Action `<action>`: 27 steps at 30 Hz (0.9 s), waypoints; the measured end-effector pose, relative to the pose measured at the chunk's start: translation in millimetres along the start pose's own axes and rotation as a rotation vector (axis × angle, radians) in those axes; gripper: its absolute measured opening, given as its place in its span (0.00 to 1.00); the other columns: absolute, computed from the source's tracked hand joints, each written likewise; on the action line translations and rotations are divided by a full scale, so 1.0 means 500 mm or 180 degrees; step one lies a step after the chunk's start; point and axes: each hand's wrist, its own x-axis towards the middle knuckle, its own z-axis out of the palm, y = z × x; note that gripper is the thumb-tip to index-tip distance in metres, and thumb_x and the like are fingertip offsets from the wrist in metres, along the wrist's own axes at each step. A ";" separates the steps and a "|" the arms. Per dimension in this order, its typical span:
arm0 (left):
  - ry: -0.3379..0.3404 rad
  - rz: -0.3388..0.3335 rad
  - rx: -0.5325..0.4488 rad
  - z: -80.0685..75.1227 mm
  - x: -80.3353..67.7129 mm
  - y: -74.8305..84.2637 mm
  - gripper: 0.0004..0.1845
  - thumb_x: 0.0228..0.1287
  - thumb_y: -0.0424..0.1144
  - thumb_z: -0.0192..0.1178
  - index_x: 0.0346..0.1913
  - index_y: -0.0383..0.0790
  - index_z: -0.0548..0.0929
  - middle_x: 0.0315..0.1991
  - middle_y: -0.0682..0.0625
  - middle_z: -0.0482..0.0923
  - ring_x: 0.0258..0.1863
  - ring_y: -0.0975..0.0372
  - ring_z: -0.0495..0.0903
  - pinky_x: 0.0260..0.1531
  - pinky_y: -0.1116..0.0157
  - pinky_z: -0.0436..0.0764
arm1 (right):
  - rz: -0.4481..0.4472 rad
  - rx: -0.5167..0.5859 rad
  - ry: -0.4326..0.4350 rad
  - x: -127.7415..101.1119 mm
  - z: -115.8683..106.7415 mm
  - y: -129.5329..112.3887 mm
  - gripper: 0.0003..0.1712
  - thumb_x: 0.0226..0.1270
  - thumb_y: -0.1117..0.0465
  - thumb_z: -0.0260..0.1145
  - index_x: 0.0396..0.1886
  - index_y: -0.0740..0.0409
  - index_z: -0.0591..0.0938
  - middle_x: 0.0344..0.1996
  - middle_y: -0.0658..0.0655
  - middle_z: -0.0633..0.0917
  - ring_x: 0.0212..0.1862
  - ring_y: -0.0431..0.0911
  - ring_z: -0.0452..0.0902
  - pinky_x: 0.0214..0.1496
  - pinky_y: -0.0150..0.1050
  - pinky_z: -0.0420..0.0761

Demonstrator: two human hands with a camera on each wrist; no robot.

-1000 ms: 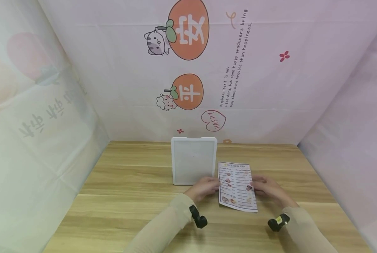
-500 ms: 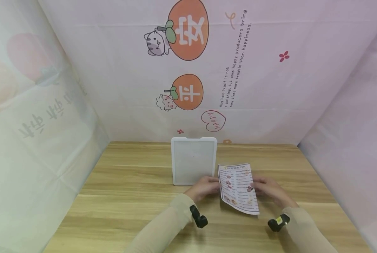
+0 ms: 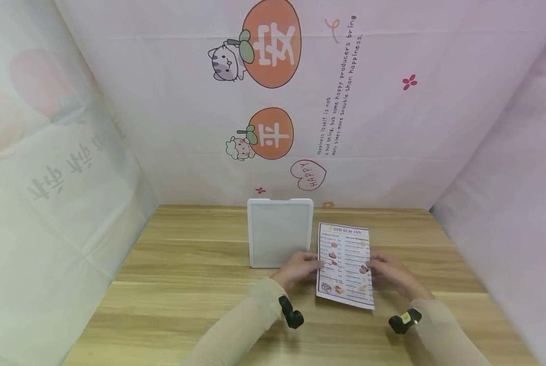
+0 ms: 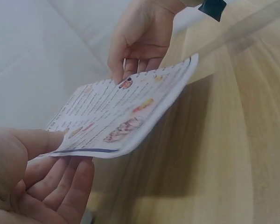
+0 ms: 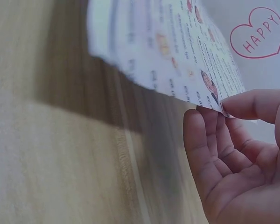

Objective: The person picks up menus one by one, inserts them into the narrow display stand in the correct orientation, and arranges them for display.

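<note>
The menu sheet (image 3: pixel 344 265) hangs lifted off the counter (image 3: pixel 186 284), long axis running away from the person, pinched at mid-length by the left hand (image 3: pixel 298 268) and right hand (image 3: pixel 389 273); the white frame (image 3: pixel 279 233) stands just beyond, nearer the left grip.

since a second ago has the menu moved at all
Yes. The menu, pinched by the left hand and right hand, has tipped up: its top edge now reaches higher beside the white tray, which stayed put.
</note>
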 end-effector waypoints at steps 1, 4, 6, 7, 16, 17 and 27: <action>0.0029 0.0005 0.0040 0.001 0.001 0.002 0.17 0.68 0.34 0.64 0.55 0.26 0.81 0.40 0.45 0.86 0.41 0.55 0.86 0.45 0.62 0.85 | -0.0001 0.0025 -0.0011 -0.002 0.000 -0.002 0.28 0.75 0.59 0.58 0.63 0.78 0.68 0.47 0.63 0.84 0.48 0.53 0.82 0.56 0.51 0.81; 0.0090 0.0043 0.0173 0.002 0.003 0.011 0.16 0.69 0.37 0.64 0.53 0.30 0.83 0.39 0.47 0.85 0.40 0.57 0.85 0.44 0.62 0.85 | -0.0025 0.0079 -0.0018 -0.004 -0.001 -0.004 0.28 0.74 0.60 0.58 0.62 0.78 0.68 0.48 0.64 0.84 0.48 0.54 0.82 0.57 0.50 0.81; 0.0122 0.0080 0.0264 0.002 0.004 0.017 0.15 0.69 0.39 0.64 0.52 0.32 0.84 0.39 0.48 0.85 0.39 0.58 0.85 0.43 0.62 0.85 | -0.0060 0.0078 -0.0009 -0.003 -0.002 -0.005 0.28 0.74 0.60 0.59 0.63 0.79 0.68 0.48 0.64 0.84 0.48 0.53 0.83 0.57 0.50 0.81; 0.0134 0.0100 0.0315 0.002 0.004 0.020 0.14 0.70 0.39 0.64 0.51 0.33 0.85 0.39 0.49 0.85 0.39 0.59 0.85 0.43 0.62 0.85 | -0.0074 0.0084 -0.0011 -0.003 -0.003 -0.006 0.28 0.74 0.60 0.59 0.63 0.79 0.68 0.48 0.64 0.84 0.48 0.53 0.83 0.57 0.50 0.81; 0.0208 0.0168 0.0636 -0.004 0.003 0.044 0.14 0.71 0.44 0.62 0.50 0.37 0.87 0.37 0.52 0.86 0.36 0.62 0.83 0.42 0.63 0.83 | -0.0155 -0.0019 -0.0080 -0.009 -0.009 -0.022 0.28 0.76 0.55 0.59 0.62 0.75 0.71 0.48 0.63 0.85 0.51 0.56 0.82 0.61 0.55 0.77; 0.0226 0.0173 0.0680 -0.005 0.002 0.047 0.14 0.71 0.44 0.62 0.50 0.38 0.87 0.37 0.52 0.86 0.35 0.63 0.82 0.42 0.63 0.82 | -0.0184 -0.0082 -0.0092 -0.010 -0.011 -0.024 0.29 0.77 0.54 0.58 0.63 0.75 0.71 0.49 0.64 0.85 0.52 0.56 0.81 0.61 0.56 0.76; 0.0300 0.0105 0.0670 -0.009 -0.001 0.068 0.15 0.73 0.46 0.61 0.51 0.40 0.88 0.40 0.53 0.85 0.39 0.62 0.83 0.45 0.58 0.84 | -0.0315 -0.0171 0.0013 -0.013 -0.018 -0.043 0.32 0.77 0.50 0.59 0.62 0.76 0.72 0.51 0.67 0.84 0.53 0.57 0.82 0.67 0.60 0.69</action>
